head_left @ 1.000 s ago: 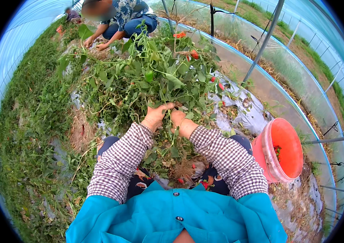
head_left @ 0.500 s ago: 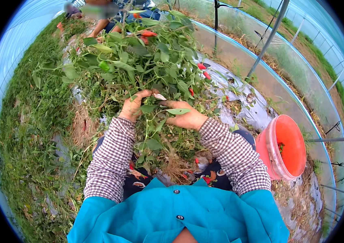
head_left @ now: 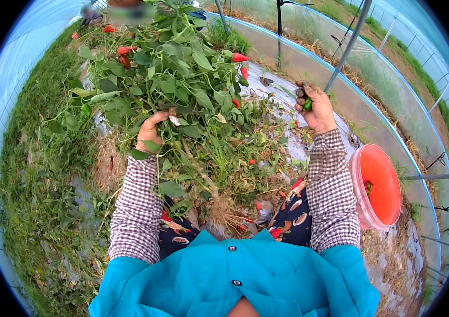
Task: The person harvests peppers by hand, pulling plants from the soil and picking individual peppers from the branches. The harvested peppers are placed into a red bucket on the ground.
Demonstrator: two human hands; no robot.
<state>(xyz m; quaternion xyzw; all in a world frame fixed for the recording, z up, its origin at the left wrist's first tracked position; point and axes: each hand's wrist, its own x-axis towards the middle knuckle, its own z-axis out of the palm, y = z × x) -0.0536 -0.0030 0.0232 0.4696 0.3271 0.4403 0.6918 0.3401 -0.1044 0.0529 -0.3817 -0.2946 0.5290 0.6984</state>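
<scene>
An uprooted pepper plant leans across in front of me, its bare stem and roots pointing toward my lap. Closed around its leafy branches is my left hand; leaves partly cover the fingers. Out to the right, above the plastic sheet, my right hand is curled around a green pepper; whether it holds more than one I cannot tell. Red peppers hang on the plant, one at its right edge and another on the left.
An orange-red bucket with a little green inside stands by my right forearm. Torn silvery plastic sheet covers soil. A metal pole and low clear plastic wall run along the right. Weeds fill the left. Another person is behind the plant.
My right hand has left the plant and swung right, now showing a green pepper. My left hand has shifted left with the plant, whose stem and roots show more clearly.
</scene>
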